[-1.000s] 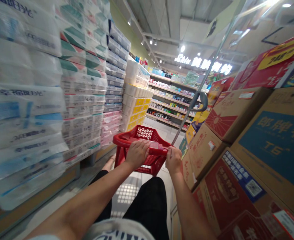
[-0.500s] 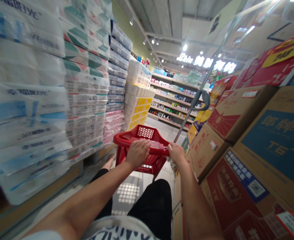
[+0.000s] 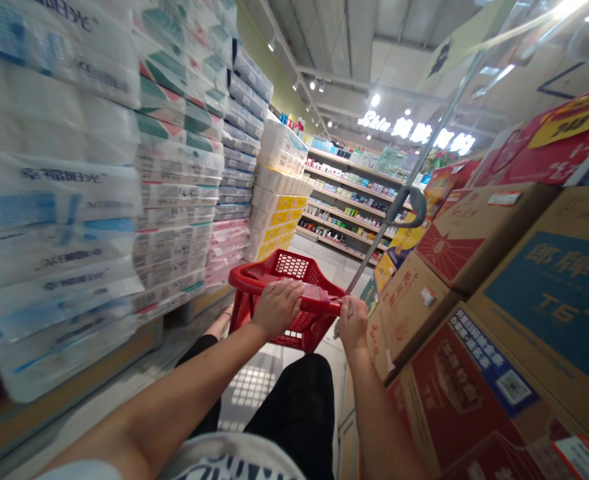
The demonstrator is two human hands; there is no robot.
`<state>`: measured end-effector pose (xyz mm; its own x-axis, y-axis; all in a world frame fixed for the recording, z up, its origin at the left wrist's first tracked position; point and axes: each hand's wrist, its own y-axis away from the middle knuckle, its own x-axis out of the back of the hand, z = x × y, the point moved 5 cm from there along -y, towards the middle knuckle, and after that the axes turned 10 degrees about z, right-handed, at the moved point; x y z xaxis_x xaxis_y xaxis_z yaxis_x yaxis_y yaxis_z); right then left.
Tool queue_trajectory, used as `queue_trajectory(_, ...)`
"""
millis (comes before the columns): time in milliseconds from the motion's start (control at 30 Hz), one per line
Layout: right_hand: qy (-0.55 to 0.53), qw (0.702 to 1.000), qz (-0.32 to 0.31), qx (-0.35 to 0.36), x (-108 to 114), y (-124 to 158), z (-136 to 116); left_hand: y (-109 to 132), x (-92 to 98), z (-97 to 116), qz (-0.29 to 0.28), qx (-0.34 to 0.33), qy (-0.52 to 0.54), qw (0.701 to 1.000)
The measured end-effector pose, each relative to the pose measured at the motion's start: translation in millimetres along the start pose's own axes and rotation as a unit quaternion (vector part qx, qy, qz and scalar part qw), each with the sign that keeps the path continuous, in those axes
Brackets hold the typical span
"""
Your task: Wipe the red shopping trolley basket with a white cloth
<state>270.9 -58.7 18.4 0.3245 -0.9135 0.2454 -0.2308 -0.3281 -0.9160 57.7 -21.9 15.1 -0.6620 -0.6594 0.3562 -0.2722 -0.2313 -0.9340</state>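
A red plastic shopping cart (image 3: 294, 267) stands in front of me in a store aisle. My left hand (image 3: 275, 305) lies curled over the near rim of the cart, fingers wrapped on its handle bar. My right hand (image 3: 353, 321) grips the right end of the same red handle, fingers closed round it. The cart's mesh basket shows nothing inside that I can make out. My black trousers fill the lower middle of the view.
Stacked packs of tissue paper (image 3: 174, 173) wall the left side. Cardboard boxes (image 3: 474, 267) are piled close on the right. A metal pole with a grey hook (image 3: 407, 200) slants up beside the boxes. Shelves of goods (image 3: 344, 207) close the aisle's far end. Pale floor tiles (image 3: 254, 387) lie below.
The view has shifted slightly forward along the aisle with the cart. My right hand moved a little lower on the handle end. Both hands keep their grip.
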Motion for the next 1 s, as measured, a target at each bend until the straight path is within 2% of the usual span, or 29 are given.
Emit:
queue_trajectory(67,0.004,0.999,-0.03,-0.037,-3.6,-4.0,3.6,0.7,1.7,-0.8,-0.001,-0.002,0.001,1.0)
queue_trajectory(167,0.001,0.986,-0.127,-0.105,-9.6,-17.3,12.7,1.6,3.2,-1.7,-0.003,0.003,0.0,1.0)
queue_trajectory(267,-0.026,0.975,-0.183,-0.124,-10.1,-25.3,17.9,1.9,2.2,-1.5,-0.004,0.008,0.0,1.0)
queue_trajectory(333,-0.046,0.977,-0.179,-0.108,-8.4,-23.6,18.0,1.5,0.7,-0.9,-0.001,0.008,0.001,1.0)
queue_trajectory(500,-0.052,0.993,-0.09,-0.063,-2.6,-7.0,16.4,0.6,-1.6,-0.1,0.003,0.01,0.003,1.0)
queue_trajectory(567,-0.036,0.994,-0.078,-0.062,-2.9,-5.7,16.4,0.8,-1.0,-0.3,0.001,0.011,0.001,1.0)
queue_trajectory(633,-0.014,0.992,-0.098,-0.077,-5.9,-10.7,18.0,1.4,0.7,-0.5,0.0,0.01,0.001,1.0)
queue_trajectory(733,0.016,0.979,-0.173,-0.11,-13.3,-23.7,22.4,2.5,3.7,-1.0,-0.003,0.007,0.004,1.0)
queue_trajectory(833,0.02,0.967,-0.229,-0.11,-17.2,-32.9,24.2,3.2,5.9,-1.3,-0.005,0.004,0.006,1.0)
queue_trajectory(933,-0.012,0.966,-0.232,-0.114,-15.6,-31.1,24.4,2.9,6.2,-1.3,-0.005,0.004,0.005,1.0)
queue_trajectory(1000,-0.042,0.972,-0.198,-0.122,-11.5,-26.0,24.4,2.3,5.2,-1.1,-0.006,0.006,0.005,1.0)
